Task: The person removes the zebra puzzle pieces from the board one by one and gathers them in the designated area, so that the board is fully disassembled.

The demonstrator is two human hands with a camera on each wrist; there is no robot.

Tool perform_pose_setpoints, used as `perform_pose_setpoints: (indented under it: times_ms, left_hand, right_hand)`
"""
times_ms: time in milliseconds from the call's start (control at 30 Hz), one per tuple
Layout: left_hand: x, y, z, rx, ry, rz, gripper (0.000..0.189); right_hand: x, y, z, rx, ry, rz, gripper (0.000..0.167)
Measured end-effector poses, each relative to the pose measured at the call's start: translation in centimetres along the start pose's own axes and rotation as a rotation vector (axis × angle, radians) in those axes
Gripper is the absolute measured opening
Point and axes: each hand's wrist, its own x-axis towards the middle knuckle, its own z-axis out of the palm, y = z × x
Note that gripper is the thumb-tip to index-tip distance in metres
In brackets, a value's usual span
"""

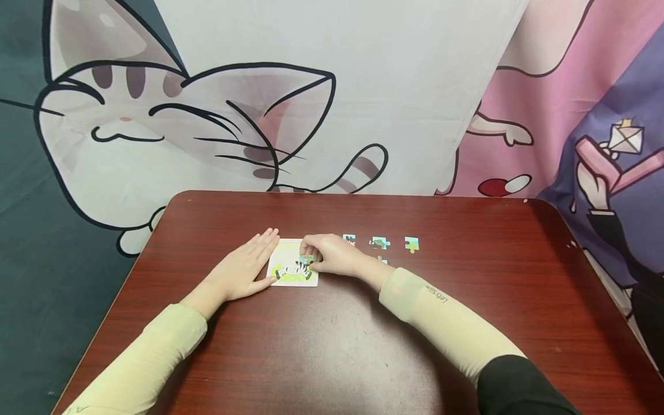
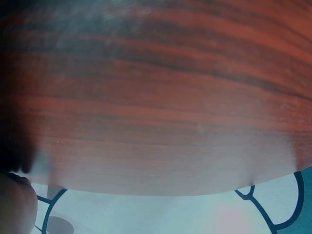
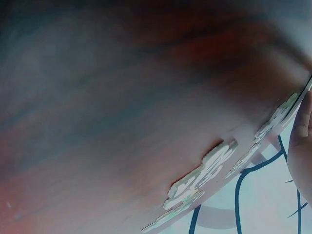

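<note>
A small white-bordered puzzle board (image 1: 285, 249) lies on the table, with a zebra picture partly assembled on its green lower part. My left hand (image 1: 241, 268) rests flat at the board's left edge, fingers straight and thumb at the lower left corner. Over the board's right side, my right hand (image 1: 332, 253) pinches a bluish puzzle piece (image 1: 306, 259) between thumb and fingers, close above the zebra. The right hand covers the board's upper right corner. In the right wrist view, part of that hand (image 3: 301, 151) shows at the right edge.
Right of the board lie several loose pieces: one behind the right hand (image 1: 349, 238), a blue-green pair (image 1: 380, 242), another piece (image 1: 412, 244) farther right, and one partly hidden by the wrist (image 1: 383, 260). The brown table (image 1: 332, 346) ends before a cartoon cat backdrop (image 1: 404, 86).
</note>
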Motion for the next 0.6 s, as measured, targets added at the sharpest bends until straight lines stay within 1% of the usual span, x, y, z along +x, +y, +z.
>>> perform_pose_setpoints:
  times_ms: [100,233,600]
  left_hand:
    - [0.04,-0.04,-0.04,0.002,-0.016,-0.006,0.091]
    - [0.09,-0.09,-0.04,0.010,-0.008,0.000,0.091]
    - [0.13,-0.08,0.11,0.008,0.003,0.012,0.090]
  right_hand:
    - [-0.04,-0.13,-0.09,0.015,-0.002,-0.008,0.026]
    - [-0.06,-0.17,-0.23,0.027,0.006,-0.019,0.024]
    - [-0.25,-0.33,-0.25,0.008,0.027,-0.046,0.009]
